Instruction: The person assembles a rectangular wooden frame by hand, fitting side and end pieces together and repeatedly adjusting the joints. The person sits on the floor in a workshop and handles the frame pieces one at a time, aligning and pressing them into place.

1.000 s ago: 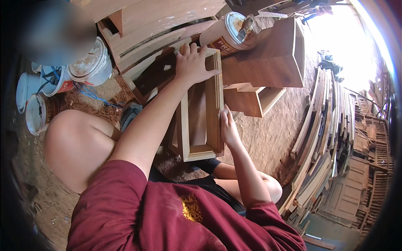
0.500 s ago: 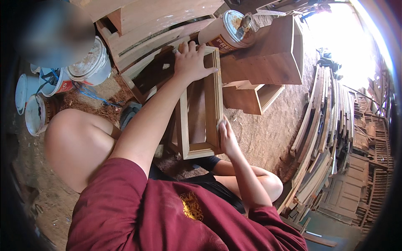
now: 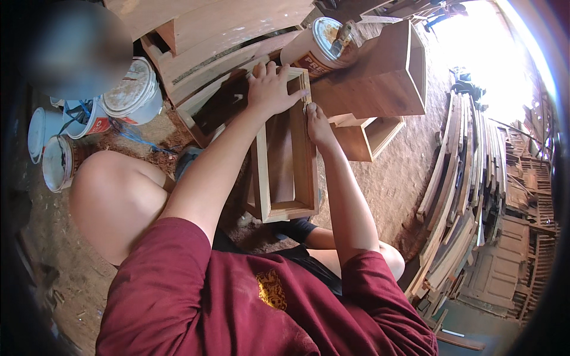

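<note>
A narrow open wooden box (image 3: 290, 212) with a pale framed rim stands in front of my bent legs, its inside facing up. My left hand (image 3: 272, 90) holds its far end, fingers spread over the rim and the thumb reaching to the right edge. Against the outer right side of the rim, close to the left thumb, my right hand (image 3: 320, 127) presses with its fingers together. Whatever lies beneath the right fingers is hidden.
Two more wooden boxes (image 3: 380, 77) (image 3: 363, 139) lie beyond to the right. A lidded bucket (image 3: 312, 53) with a brush on top stands behind. Several buckets (image 3: 133, 95) sit at left near a large wooden cabinet piece (image 3: 225, 29). Stacked planks (image 3: 454, 172) line the right.
My right hand has slid along the box's right side from near its close end to its far end, beside the left thumb. The left hand keeps its place.
</note>
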Motion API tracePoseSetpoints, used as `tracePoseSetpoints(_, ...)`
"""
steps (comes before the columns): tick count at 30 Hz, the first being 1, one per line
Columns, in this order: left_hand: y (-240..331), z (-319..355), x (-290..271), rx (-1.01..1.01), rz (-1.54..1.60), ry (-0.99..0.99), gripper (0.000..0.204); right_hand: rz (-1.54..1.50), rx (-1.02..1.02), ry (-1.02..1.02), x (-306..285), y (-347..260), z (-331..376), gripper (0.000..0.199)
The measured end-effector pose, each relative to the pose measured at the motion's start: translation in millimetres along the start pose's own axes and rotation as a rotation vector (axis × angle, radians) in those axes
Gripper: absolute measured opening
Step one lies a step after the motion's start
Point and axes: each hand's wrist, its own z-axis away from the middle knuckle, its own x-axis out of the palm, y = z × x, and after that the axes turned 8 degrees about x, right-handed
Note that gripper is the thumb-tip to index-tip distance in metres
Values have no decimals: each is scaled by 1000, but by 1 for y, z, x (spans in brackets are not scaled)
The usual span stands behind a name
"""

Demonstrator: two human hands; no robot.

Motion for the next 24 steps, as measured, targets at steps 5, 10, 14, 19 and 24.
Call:
tracePoseSetpoints(5, -4, -2, 9, 5, -1, 29, 85, 193, 14, 85, 1, 40, 26, 61)
tracePoseSetpoints(10, -8, 3, 4, -31, -5, -8, 85, 201, 309, -101, -10, 55, 138, 62)
tracePoseSetpoints(14, -3, 3, -1, -26, -11, -21, 85, 133, 214, -31, -5, 90, 140, 61)
tracePoseSetpoints(19, -3, -2, 4, -53, 90, 42, 79, 149, 147, 37, 2, 50, 51, 64)
tracePoseSetpoints(24, -4, -4, 8, -51, 84, 59, 78, -40, 8, -107, -5, 13, 0, 67)
